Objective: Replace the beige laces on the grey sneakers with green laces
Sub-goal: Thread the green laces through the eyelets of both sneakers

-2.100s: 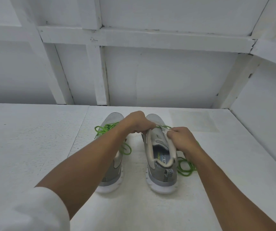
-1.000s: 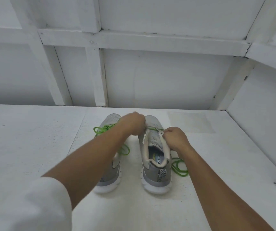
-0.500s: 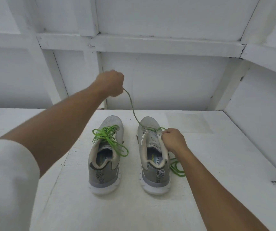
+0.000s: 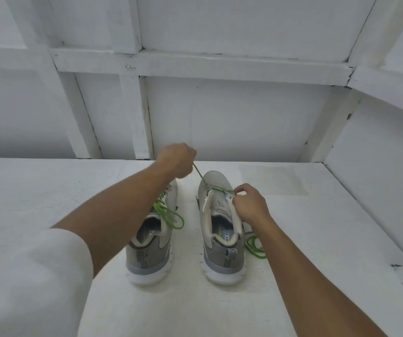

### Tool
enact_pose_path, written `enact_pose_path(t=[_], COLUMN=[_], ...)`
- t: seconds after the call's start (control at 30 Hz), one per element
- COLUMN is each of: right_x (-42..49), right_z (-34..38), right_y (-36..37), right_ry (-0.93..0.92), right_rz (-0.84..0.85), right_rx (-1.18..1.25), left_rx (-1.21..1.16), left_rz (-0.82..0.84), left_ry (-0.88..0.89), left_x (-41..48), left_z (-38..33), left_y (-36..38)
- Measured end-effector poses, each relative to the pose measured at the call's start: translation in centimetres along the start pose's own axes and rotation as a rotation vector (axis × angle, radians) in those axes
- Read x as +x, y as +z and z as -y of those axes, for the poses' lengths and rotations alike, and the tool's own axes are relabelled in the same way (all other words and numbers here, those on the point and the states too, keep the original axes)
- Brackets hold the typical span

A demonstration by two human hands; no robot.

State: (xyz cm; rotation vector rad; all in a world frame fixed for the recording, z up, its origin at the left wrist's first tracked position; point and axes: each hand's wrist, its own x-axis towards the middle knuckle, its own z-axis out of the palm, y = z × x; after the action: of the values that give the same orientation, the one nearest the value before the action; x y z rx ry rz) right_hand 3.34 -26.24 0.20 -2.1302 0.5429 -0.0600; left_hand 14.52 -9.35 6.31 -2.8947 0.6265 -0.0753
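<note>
Two grey sneakers stand side by side on the white table (image 4: 305,215), heels toward me. The left sneaker (image 4: 151,251) carries a green lace (image 4: 171,215) whose loose loops hang over its opening. On the right sneaker (image 4: 220,239) a second green lace (image 4: 201,178) crosses the lowest eyelets, and its free tail lies coiled on the table to the right. My left hand (image 4: 177,160) pinches one end of this lace, held taut above the toe. My right hand (image 4: 250,205) pinches the lace at the shoe's right eyelet edge. No beige lace is in view.
White panelled walls (image 4: 232,117) close the table at the back and on the right. My left forearm crosses over the left sneaker and hides part of it.
My left hand, which had pulled the lace end high up and to the left, has come back down toward the right sneaker's toe. The right hand stays at the eyelets.
</note>
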Motion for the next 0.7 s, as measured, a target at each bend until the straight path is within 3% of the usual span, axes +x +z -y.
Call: enact_pose_path(t=[0.17,0.27,0.33,0.5,0.7], right_x=[0.0,0.0,0.1,0.5,0.6], right_z=[0.0,0.0,-0.1,-0.3,-0.3], right_y=[-0.1,0.1,0.1,0.4,0.4], right_ry=[-0.024,-0.032,-0.031,-0.011,0.015], right_rz=[0.001,0.005,0.004,-0.001,0.002], right_rx=[-0.003,-0.008,-0.009,-0.010,-0.020], left_rx=[0.014,-0.151,-0.399,-1.295,-1.737], left_rz=[-0.090,-0.047,-0.068,-0.098,0.015], left_ry=[-0.114,-0.096,-0.080,-0.075,-0.052], left_x=[0.7,1.1,1.3,-0.5,-1.7], left_z=[2.4,2.6,2.6,0.8,-1.2], left_y=[-2.4,-3.8,-6.2,-13.2,-13.4])
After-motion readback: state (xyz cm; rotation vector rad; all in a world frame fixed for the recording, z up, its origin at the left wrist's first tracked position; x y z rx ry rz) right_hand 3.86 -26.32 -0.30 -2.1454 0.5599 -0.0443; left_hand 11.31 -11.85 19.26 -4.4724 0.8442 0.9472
